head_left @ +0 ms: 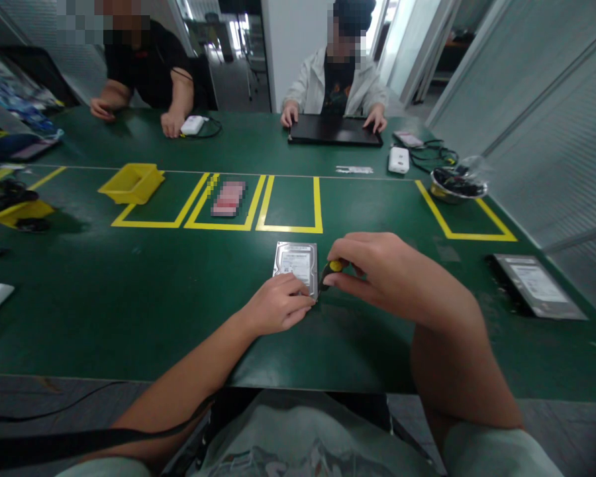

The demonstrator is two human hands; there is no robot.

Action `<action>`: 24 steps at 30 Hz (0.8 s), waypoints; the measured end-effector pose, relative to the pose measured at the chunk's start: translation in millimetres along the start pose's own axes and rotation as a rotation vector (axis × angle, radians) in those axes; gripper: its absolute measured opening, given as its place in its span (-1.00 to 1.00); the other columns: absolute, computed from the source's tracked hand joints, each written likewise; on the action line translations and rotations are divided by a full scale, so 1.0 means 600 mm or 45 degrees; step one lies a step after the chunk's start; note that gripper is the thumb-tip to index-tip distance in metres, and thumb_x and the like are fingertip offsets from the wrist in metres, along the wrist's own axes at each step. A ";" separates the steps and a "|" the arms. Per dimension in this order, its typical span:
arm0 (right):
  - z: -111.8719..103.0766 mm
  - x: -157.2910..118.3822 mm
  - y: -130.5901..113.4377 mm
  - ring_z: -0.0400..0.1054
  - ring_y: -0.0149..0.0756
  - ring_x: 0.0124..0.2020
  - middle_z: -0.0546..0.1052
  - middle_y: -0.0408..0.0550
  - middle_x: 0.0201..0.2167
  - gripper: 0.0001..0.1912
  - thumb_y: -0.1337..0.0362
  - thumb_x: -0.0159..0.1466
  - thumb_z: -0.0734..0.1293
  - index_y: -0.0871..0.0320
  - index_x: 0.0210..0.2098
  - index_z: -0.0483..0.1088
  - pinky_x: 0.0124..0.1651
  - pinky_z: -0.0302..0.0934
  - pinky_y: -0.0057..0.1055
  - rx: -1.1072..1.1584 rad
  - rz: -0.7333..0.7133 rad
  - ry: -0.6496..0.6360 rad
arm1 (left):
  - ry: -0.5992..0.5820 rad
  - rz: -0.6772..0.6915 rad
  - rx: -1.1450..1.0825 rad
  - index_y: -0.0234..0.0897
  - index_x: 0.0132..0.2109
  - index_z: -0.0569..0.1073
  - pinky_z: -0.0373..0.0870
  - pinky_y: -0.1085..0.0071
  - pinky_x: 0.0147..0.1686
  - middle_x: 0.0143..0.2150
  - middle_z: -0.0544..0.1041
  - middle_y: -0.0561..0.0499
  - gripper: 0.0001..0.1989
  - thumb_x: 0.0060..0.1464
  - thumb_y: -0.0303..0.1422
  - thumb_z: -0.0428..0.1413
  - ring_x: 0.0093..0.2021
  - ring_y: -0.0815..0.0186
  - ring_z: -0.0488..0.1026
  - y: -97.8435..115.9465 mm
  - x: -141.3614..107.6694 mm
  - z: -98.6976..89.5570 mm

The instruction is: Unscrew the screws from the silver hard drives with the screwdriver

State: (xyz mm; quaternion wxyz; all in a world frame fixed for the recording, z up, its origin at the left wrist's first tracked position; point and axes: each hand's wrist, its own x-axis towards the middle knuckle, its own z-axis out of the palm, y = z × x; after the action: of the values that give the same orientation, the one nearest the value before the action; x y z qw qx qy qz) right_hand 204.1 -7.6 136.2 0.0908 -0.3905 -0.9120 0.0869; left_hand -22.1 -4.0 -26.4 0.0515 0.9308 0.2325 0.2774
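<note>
A silver hard drive with a white label [297, 258] lies flat on the green table [189, 285]. My left hand [281, 303] rests over its lower part, fingers together and pressed on the drive, hiding its lower left corner. My right hand [377, 271] is closed in a pinch on a small screwdriver with a yellow and black handle [335, 266]. The screwdriver leans down toward the drive's lower right corner; whether its tip touches a screw is too small to tell.
Yellow tape marks [289, 230] cross the table ahead, with a yellow bin [134, 184] left and a metal bowl [457, 187] right. More drives [539, 285] lie far right. Across sit two people, one holding a black panel [335, 130].
</note>
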 end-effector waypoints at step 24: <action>0.012 0.005 -0.008 0.21 -0.36 -0.40 0.41 -0.09 -0.41 -0.75 0.11 0.34 0.27 0.17 -0.35 0.29 -0.36 -0.08 -0.38 -0.180 0.071 0.084 | -0.014 -0.029 -0.032 -0.23 -0.14 0.58 0.39 0.25 -0.15 -0.22 0.52 -0.06 -0.83 0.19 -0.40 0.10 -0.20 0.25 0.43 -0.001 0.000 0.004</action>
State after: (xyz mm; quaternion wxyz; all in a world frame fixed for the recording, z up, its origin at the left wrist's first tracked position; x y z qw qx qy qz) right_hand 197.1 -9.4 130.4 0.0905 -0.4238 -0.9012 0.0118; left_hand -21.2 -3.5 -28.3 0.0678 0.9288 0.2393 0.2745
